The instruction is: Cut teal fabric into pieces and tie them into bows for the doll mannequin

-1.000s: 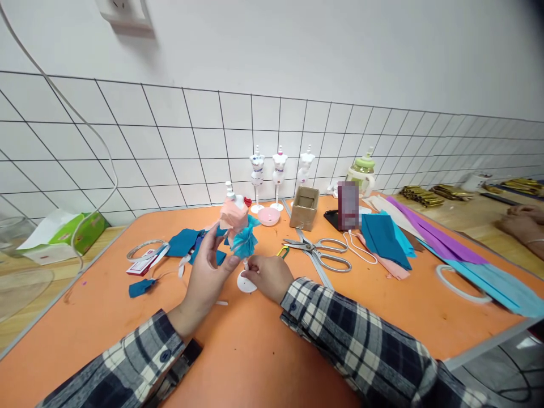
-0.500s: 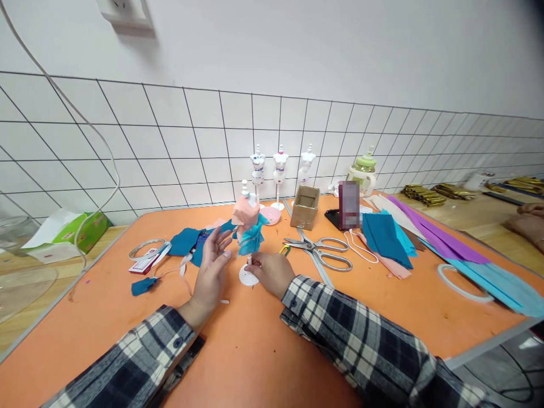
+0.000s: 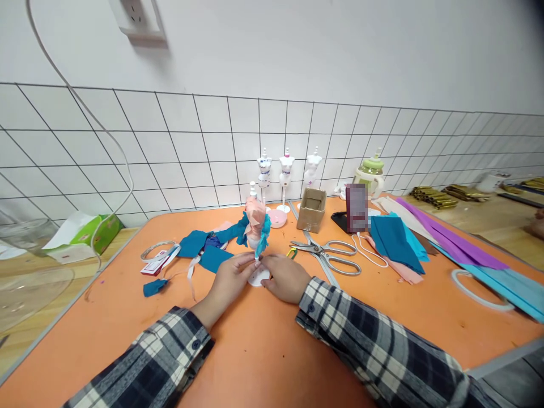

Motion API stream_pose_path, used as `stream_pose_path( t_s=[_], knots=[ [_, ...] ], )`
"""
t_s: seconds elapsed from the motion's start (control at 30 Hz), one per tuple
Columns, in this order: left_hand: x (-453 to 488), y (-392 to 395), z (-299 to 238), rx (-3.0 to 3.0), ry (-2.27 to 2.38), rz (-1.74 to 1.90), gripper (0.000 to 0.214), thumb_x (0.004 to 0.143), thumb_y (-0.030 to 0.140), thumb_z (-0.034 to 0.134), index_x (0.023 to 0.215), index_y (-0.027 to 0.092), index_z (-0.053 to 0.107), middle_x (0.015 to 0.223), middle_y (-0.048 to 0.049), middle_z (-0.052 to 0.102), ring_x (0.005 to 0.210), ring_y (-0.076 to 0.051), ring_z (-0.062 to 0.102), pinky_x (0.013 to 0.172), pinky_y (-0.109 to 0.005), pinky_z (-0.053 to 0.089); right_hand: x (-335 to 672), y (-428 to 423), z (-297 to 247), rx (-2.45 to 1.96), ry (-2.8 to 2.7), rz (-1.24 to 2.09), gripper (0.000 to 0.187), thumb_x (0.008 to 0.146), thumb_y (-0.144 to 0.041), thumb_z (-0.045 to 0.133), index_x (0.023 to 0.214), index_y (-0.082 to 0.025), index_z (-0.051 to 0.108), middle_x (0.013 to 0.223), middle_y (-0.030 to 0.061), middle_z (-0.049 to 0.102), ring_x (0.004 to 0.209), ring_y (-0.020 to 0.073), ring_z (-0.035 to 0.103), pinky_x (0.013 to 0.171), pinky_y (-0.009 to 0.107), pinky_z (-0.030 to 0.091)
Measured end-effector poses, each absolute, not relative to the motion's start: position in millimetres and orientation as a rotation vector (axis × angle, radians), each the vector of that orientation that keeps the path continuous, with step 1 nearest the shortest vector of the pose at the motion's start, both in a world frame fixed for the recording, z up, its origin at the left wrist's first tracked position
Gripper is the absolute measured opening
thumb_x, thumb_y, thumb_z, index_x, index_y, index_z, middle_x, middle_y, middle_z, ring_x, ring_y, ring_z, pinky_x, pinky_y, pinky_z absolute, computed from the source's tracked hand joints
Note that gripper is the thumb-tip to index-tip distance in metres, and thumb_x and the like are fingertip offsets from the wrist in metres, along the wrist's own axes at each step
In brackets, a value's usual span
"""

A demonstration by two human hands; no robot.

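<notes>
A small white dress form [image 3: 252, 190] stands upright before me, wrapped in peach and blue-teal crepe paper [image 3: 255, 218]. Its white round base [image 3: 258, 277] rests on the orange table. My left hand [image 3: 229, 283] is closed on the stand just above the base, fingertips at the thin pole. From the other side my right hand [image 3: 287, 279] pinches the same stand, its fingers by the base. The fingertips of both hands nearly meet and hide most of the pole. Teal paper pieces [image 3: 216, 259] lie left of the form.
Scissors [image 3: 329, 255] lie to the right, near a cardboard box [image 3: 311, 211] and a propped phone [image 3: 356, 208]. Three bare dress forms [image 3: 286, 170] stand by the tiled wall. Folded coloured papers [image 3: 395, 243] and a white ring [image 3: 480, 292] sit further right; a tape roll [image 3: 148, 249] is left.
My left hand has come in from beside the form to the pole and closed there. The dress form has turned, showing its paper from another side. The view has shifted slightly.
</notes>
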State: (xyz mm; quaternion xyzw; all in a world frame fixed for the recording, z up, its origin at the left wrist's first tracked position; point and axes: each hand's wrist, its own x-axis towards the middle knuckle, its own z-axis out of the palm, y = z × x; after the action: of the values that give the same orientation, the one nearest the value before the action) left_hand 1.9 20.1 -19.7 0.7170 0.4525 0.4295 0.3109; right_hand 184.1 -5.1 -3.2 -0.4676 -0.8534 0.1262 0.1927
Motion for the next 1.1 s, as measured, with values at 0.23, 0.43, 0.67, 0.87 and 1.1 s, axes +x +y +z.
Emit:
stream_pose_path(
  t_s=[0.23,0.43,0.67,0.87,1.1],
  knots=[
    [1,49,-25,1.983,1.404,1.035,0.031,0.086,0.042,0.057,0.1,0.023,0.076,0.083,-0.0026,0.078,0.072,-0.021,0.07,0.065,-0.029,0.05,226,-23,2,-1.439,-2.439,0.258,0.025,0.085,-0.032,0.064,0.107,-0.023,0.068,0.108,0.0061,0.064,0.105,0.0223,0.054,0.091,0.036,0.041],
    [17,80,-26,2.056,1.432,1.052,0.031,0.088,0.04,0.052,0.098,0.021,0.075,0.077,-0.0018,0.075,0.073,-0.02,0.07,0.063,-0.027,0.048,234,-10,-9,-1.471,-2.412,0.328,0.026,0.088,-0.026,0.057,0.113,-0.024,0.066,0.11,0.0057,0.065,0.107,0.0215,0.056,0.094,0.035,0.042],
    [10,63,-18,2.286,1.544,1.07,0.043,0.086,0.049,0.058,0.117,0.02,0.066,0.113,-0.0085,0.066,0.09,-0.023,0.066,0.072,-0.032,0.052,232,-7,-17,-1.401,-2.393,0.242,0.032,0.087,-0.024,0.058,0.118,-0.025,0.064,0.128,0.0061,0.058,0.117,0.0224,0.052,0.099,0.036,0.042],
    [-34,49,7,2.694,1.569,0.769,0.034,0.095,0.038,0.043,0.107,0.02,0.07,0.106,-0.0088,0.067,0.097,-0.025,0.064,0.083,-0.037,0.05,233,-6,-21,-1.404,-2.489,0.203,0.043,0.093,-0.024,0.05,0.136,-0.027,0.052,0.145,0.0058,0.049,0.135,0.0261,0.04,0.109,0.048,0.031],
    [-127,53,7,3.037,1.425,0.442,0.035,0.092,0.046,0.049,0.116,0.029,0.07,0.119,-0.0067,0.068,0.105,-0.029,0.06,0.088,-0.043,0.041,234,-5,-12,-1.352,-2.477,0.205,0.023,0.089,-0.025,0.06,0.111,-0.026,0.069,0.109,0.0024,0.071,0.108,0.0215,0.058,0.097,0.039,0.037]
  ],
)
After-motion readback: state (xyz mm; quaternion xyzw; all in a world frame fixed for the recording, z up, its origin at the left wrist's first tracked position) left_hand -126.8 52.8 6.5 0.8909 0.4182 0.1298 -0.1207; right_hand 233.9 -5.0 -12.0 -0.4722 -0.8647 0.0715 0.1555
